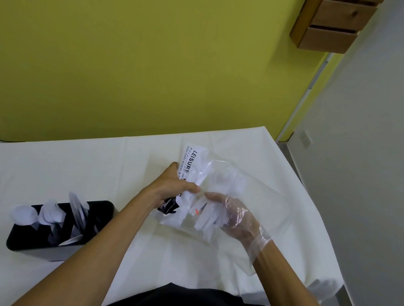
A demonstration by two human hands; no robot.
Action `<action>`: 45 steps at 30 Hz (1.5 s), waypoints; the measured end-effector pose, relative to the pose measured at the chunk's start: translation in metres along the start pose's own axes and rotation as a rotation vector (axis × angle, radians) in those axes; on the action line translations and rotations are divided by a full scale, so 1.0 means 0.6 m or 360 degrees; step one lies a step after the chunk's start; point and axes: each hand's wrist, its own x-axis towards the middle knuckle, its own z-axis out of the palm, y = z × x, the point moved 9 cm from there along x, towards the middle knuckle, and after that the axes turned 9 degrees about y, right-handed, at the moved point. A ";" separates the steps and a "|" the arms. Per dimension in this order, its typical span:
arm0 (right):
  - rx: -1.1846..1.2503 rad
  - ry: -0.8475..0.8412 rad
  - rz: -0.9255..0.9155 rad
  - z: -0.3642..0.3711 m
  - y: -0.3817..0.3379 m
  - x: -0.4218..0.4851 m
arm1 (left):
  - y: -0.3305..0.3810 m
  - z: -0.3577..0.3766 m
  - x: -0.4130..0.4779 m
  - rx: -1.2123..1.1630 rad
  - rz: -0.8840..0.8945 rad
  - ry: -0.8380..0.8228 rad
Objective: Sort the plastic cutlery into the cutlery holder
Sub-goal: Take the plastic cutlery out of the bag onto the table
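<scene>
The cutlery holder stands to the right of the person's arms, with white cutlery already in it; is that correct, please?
Not quite: the head view shows the cutlery holder to the left of the person's arms, not the right. White cutlery does already stand in it. The left hand grips the clear bag.

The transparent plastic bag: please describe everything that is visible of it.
The transparent plastic bag is thin, crinkled and glossy, with a white printed panel reading "LEISURE" and a black patch at one end. It is held over the white-covered table. The left hand grips the printed end; the right hand is inside it, seen through the film, near white plastic cutlery pieces lying in it. Whether it grips any cannot be told.
</scene>
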 end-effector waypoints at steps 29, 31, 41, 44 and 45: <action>0.0198 0.0199 0.0303 0.008 0.023 0.034 | 0.024 -0.043 0.010 0.0357 0.0077 0.0024; 0.0126 0.0228 0.0270 -0.004 0.021 0.034 | 0.020 -0.051 0.013 0.0309 0.0045 0.0045; -0.0125 0.0606 0.0229 -0.126 0.037 0.031 | 0.031 -0.148 0.033 0.0361 0.0049 0.0343; -0.0557 0.0671 0.0219 -0.150 0.032 0.015 | 0.022 -0.151 0.035 0.0340 0.0025 0.0350; -0.0734 0.0708 0.0171 -0.154 0.024 0.012 | 0.017 -0.150 0.035 0.0329 0.0018 0.0373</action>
